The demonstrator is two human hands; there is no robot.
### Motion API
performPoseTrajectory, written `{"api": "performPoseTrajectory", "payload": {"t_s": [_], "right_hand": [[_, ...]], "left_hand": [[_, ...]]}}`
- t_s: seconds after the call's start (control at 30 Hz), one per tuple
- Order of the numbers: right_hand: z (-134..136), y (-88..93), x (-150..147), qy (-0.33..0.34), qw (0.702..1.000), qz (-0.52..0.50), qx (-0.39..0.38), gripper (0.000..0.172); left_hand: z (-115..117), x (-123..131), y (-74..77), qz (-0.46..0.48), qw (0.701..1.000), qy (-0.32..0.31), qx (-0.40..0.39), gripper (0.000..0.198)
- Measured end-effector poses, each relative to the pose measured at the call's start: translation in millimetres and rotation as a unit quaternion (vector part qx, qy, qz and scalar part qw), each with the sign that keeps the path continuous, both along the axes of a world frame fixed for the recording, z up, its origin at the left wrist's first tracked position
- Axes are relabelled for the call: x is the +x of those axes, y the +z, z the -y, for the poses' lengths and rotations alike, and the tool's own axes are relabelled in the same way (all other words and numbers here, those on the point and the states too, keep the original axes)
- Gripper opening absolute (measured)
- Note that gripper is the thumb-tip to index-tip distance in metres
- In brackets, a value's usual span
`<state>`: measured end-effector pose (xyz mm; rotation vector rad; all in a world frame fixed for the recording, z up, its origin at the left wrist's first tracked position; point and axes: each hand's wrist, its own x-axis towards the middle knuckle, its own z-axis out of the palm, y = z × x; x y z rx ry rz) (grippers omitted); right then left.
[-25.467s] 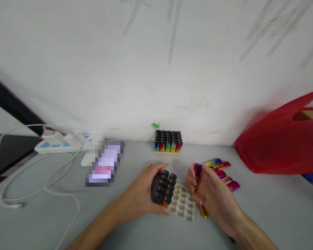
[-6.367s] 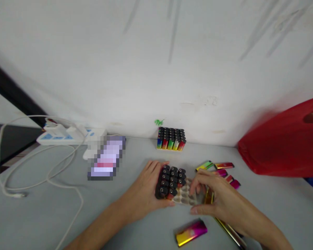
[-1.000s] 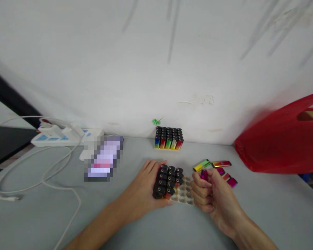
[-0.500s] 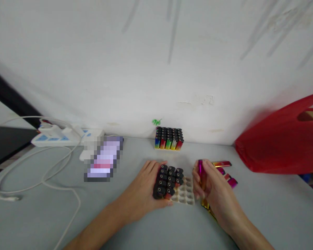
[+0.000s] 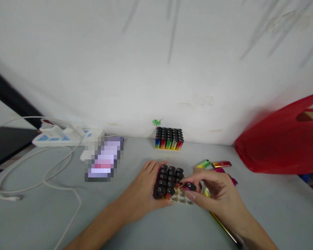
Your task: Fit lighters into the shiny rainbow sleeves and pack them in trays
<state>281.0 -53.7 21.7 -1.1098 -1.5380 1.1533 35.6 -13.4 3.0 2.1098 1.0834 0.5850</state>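
My left hand (image 5: 142,191) is wrapped round the left side of a pale tray (image 5: 182,199) with round-bottomed pockets. Several lighters (image 5: 169,173) with black tops stand upright in its left part. Between the thumb and fingers of my right hand (image 5: 220,191) is a black-topped lighter (image 5: 190,186), held upright over the tray's right part. Whether its base touches a pocket is hidden. Close behind the right hand lie a green-yellow lighter (image 5: 203,164), a red lighter (image 5: 222,164) and a magenta lighter (image 5: 233,180), partly covered.
A full block of lighters (image 5: 169,140) stands by the wall. At the left are a phone (image 5: 104,158), a power strip (image 5: 67,137) and a looped white cable (image 5: 75,198). A red bag (image 5: 276,146) sits at the right. A shiny yellow strip (image 5: 224,225) lies beneath my right forearm.
My right hand has moved left with the lighter, from beside the tray to over its right part. The green-yellow lighter behind it has come into view. My left hand has stayed put.
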Motion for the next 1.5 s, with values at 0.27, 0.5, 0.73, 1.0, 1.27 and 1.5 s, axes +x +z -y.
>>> {"api": "performPoseTrajectory", "payload": {"t_s": [0.27,0.5,0.73,1.0,1.27,1.5], "right_hand": [[-2.8,0.9,-4.7,0.042,0.991,0.109,0.061,0.012],[-2.6,0.2,-5.0,0.048,0.987,0.131,0.08,0.013],[-2.0,-0.2,-5.1,0.046,0.987,0.14,0.061,0.014],[-2.5,-3.9,-4.6,0.001,0.992,0.117,0.038,0.025],[-14.5,-12.6,12.5,-0.213,0.953,0.201,0.071,0.021],[-24.6,-24.7,29.3,-0.26,0.87,0.396,0.136,0.027]], "left_hand": [[-0.5,-0.9,-5.3,0.001,1.0,-0.004,0.013,0.082],[-0.3,-1.1,-6.0,-0.003,1.0,-0.006,0.018,0.08],[-0.6,-0.6,-4.6,-0.002,1.0,-0.006,0.018,0.076],[0.0,-0.5,-5.5,0.0,1.0,0.002,0.007,0.077],[2.3,-0.3,-1.4,0.012,1.0,0.011,0.003,0.087],[1.0,2.3,1.7,-0.013,1.0,0.018,-0.01,0.092]]}}
